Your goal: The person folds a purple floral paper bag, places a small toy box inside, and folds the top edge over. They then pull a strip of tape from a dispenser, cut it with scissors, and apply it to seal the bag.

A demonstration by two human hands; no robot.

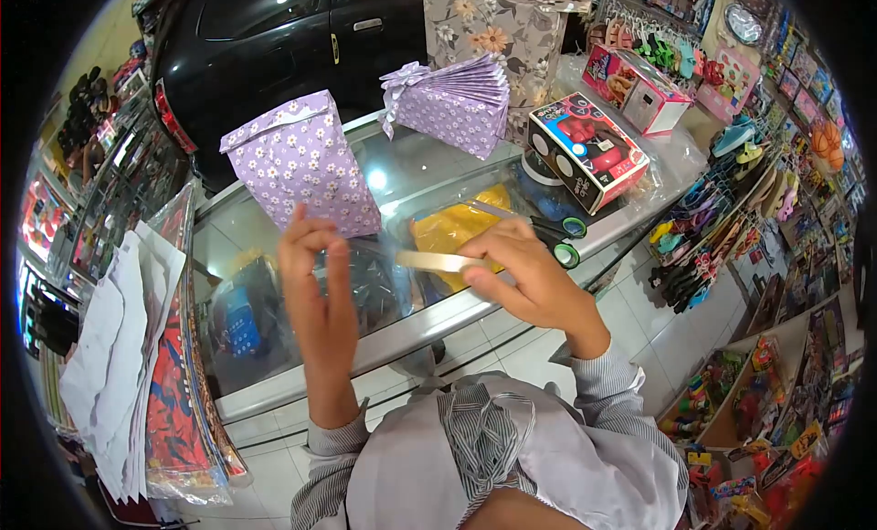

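My right hand [534, 279] grips a narrow roll of tape [431, 260] between thumb and fingers, above the front of the glass counter. My left hand [320, 297] is raised to the left of the roll, its thumb and fingers apart; no object shows clearly in it. Just behind it stands a purple daisy-print paper gift bag [297, 155] with a folded top. Farther back is a second purple daisy-print package [448, 105] with a pleated fan and a ribbon. Scissors [566, 242] with green-ringed handles lie near my right hand.
A glass display counter [365, 352] holds bagged goods. On it stand a boxed toy [589, 151], a pink box [635, 87] and a tall floral-wrapped parcel [493, 50]. White paper sheets [119, 347] hang at left. A black car [274, 37] is behind; hair clips [717, 228] hang at right.
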